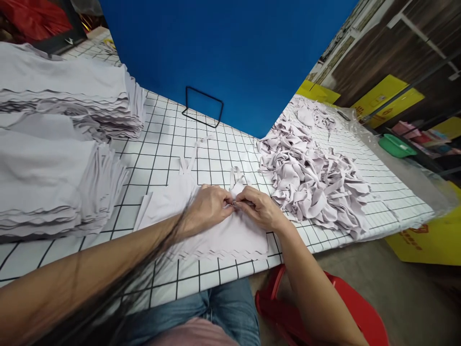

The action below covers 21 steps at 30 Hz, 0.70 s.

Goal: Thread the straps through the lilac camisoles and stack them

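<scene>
While handling a pale garment (219, 238) laid near the front edge of the grid-patterned table (151, 154), pinches its upper part with both hands, held almost together. Grasps a small bit of cloth between thumb and fingers of the left hand (212, 204); grasps just beside that spot with the right hand (258, 209), thumb and fingertips closed on the fabric. Perhaps has a thread or tiny fitting between the fingertips as well, too small to tell from this view. Has the wavy lower edge turned toward own body, with thin straps (192, 158) reaching away across the table. Beyond these, has a black wire frame (204, 94) against a tall blue panel (230, 48). To the left, has a nearer stack (43, 168) and a farther stack (61, 79) of similar pale pieces; to the right, a loose, crumpled heap (317, 178) of pale fabric. Farther right, has yellow boxes (425, 245) and a green basin (396, 145); below the table, a red stool (355, 298) near own jeans (234, 307).
</scene>
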Available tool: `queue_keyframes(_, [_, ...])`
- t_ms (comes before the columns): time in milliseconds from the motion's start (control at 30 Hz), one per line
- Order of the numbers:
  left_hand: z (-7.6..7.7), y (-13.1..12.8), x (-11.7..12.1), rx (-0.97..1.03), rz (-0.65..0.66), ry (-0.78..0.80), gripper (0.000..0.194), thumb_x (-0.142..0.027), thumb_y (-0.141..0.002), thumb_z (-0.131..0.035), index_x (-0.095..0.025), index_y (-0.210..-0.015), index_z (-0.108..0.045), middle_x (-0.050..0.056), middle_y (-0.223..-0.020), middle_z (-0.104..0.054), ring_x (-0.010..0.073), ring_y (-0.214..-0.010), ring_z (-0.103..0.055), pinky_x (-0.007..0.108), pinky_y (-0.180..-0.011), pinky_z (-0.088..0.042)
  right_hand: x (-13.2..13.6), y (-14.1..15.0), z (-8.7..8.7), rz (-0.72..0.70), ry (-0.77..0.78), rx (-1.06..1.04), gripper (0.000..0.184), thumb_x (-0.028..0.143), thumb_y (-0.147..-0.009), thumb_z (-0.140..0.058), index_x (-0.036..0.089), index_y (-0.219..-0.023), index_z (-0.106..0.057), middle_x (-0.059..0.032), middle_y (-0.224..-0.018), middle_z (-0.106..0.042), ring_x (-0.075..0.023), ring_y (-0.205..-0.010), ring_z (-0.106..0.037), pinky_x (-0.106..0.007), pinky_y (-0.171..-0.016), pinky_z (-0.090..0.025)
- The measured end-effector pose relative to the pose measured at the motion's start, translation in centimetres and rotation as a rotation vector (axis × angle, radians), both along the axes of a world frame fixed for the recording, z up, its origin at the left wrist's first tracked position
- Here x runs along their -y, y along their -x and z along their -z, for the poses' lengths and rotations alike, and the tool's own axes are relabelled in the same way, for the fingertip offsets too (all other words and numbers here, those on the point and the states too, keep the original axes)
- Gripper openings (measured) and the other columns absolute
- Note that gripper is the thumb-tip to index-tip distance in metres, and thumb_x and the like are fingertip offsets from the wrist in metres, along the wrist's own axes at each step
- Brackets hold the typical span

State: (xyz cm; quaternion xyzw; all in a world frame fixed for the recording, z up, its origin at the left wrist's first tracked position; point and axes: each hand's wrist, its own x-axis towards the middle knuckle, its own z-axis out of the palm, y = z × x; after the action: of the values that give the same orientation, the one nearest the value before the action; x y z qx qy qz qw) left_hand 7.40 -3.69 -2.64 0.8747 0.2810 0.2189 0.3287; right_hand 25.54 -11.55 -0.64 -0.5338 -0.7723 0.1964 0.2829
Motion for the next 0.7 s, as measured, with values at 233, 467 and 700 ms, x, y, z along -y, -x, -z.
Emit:
queue_keyframes(233, [-0.02, -0.05, 0.02, 0.001, 0.004, -0.01, 0.018, -0.026, -0.08, -0.06, -0.018, -0.065, -0.068, -0.003, -0.06, -0.062, 0.0117, -0.057, -0.052, 0.026, -0.064, -0.038, -0.09, 0.14, -0.04, -0.021, -0.003, 0.017, 0.009, 0.02, -0.096, -0.052, 0.02, -0.095, -0.061, -0.0033, -0.085, -0.057, -0.0144, -0.076, -0.054, -0.029, -0.07, -0.046])
queue_keyframes(467, [-0.13, -0.16, -0.12, -0.031, 0.011, 0.01, 0.017, -0.027, -0.08, -0.06, -0.019, -0.069, -0.069, -0.002, -0.061, -0.062, 0.0127, -0.06, -0.054, 0.028, -0.068, -0.041, -0.14, -0.1, 0.08, -0.043, -0.032, 0.041, 0.009, 0.017, -0.095, -0.052, 0.019, -0.094, -0.06, -0.0035, -0.084, -0.057, -0.0148, -0.076, -0.054, -0.029, -0.069, -0.044])
queue_keyframes(700, [-0.31, -0.19, 0.03, -0.033, 0.014, 0.046, 0.015, -0.027, -0.079, -0.061, -0.019, -0.072, -0.071, -0.001, -0.064, -0.065, 0.0142, -0.062, -0.057, 0.029, -0.07, -0.044, -0.05, -0.14, 0.0, -0.033, -0.037, 0.074, 0.009, 0.017, -0.095, -0.051, 0.019, -0.094, -0.059, -0.0037, -0.084, -0.056, -0.0155, -0.077, -0.053, -0.029, -0.07, -0.044])
